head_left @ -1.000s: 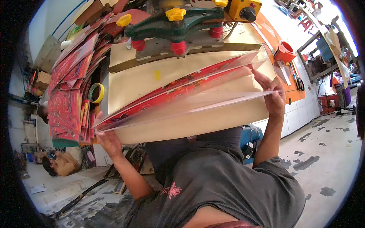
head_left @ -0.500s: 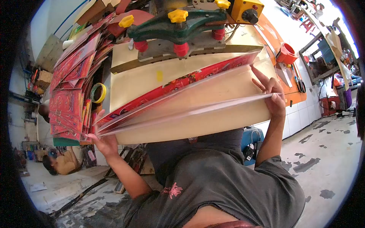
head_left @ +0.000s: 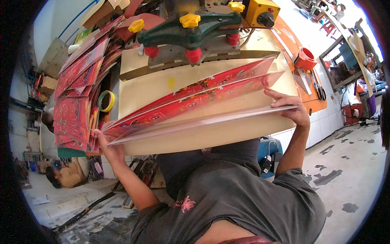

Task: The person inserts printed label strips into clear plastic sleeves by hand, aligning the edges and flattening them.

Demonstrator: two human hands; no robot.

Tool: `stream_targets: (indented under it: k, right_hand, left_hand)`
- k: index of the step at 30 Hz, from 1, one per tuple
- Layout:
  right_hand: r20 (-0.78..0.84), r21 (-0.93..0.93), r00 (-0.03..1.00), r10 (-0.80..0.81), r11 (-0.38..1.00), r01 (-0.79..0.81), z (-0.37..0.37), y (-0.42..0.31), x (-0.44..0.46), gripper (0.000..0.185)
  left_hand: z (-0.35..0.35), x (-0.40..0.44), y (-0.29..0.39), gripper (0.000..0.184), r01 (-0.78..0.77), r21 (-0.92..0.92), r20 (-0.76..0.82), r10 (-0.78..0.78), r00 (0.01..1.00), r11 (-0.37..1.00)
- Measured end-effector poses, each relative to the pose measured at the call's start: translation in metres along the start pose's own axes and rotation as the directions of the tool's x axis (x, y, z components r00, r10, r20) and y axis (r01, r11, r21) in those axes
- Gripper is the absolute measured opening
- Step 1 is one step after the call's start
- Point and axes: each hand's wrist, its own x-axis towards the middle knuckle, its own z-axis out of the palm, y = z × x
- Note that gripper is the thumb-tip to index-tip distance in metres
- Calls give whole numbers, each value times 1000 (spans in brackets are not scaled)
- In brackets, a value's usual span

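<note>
Several thin red printed sheets point(head_left: 195, 94) with see-through plastic parts are fanned out above the cream work surface. My left hand point(head_left: 113, 148) is closed on their left ends, where they come together. At the other end, my right hand point(head_left: 290, 107) is closed on the right end of the nearest sheet point(head_left: 203, 123), which shows almost edge-on as a pale strip. The index finger of that hand sticks out toward the loose right ends of the farther sheets. What is printed on the nearest sheet is hidden by the angle.
Beyond the sheets stands a green press clamp point(head_left: 191, 34) with yellow knobs. A yellow control box point(head_left: 262, 14) is behind it. A pile of red printed packs point(head_left: 73, 118) and a tape roll point(head_left: 106, 101) lie left; red tape point(head_left: 305, 58) and scissors point(head_left: 320, 90) lie right. Another person point(head_left: 67, 175) is far left.
A second red sheet has separated from the nearest one and now leans away beside the farthest. My right hand has shifted slightly right and down, its index finger now lower.
</note>
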Motion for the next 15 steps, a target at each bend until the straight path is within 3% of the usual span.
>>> stream_targets:
  k: [5,7,8,11,14,15]
  right_hand:
    - [40,-31,998,46,999,-44,-1,-4,-3,40]
    - [140,-27,990,11,1000,-8,-2,-3,-4,39]
    - [136,-90,991,16,996,-4,-1,-1,-5,43]
    - [146,-98,989,-2,995,16,0,0,-7,42]
    - [170,-48,985,-23,998,31,-1,-1,-5,42]
    - [170,-48,985,-23,998,32,1,-1,-5,42]
  left_hand:
    - [-14,13,7,68,88,54,-77,-84,993,995]
    - [-20,22,10,63,109,66,85,-115,990,992]
    - [-21,22,9,63,108,66,83,-113,990,992]
    - [-5,17,8,61,115,28,-128,-111,986,993]
    - [0,17,6,60,52,18,-92,-50,994,998]
    - [-4,18,4,61,47,103,-166,-30,986,994]
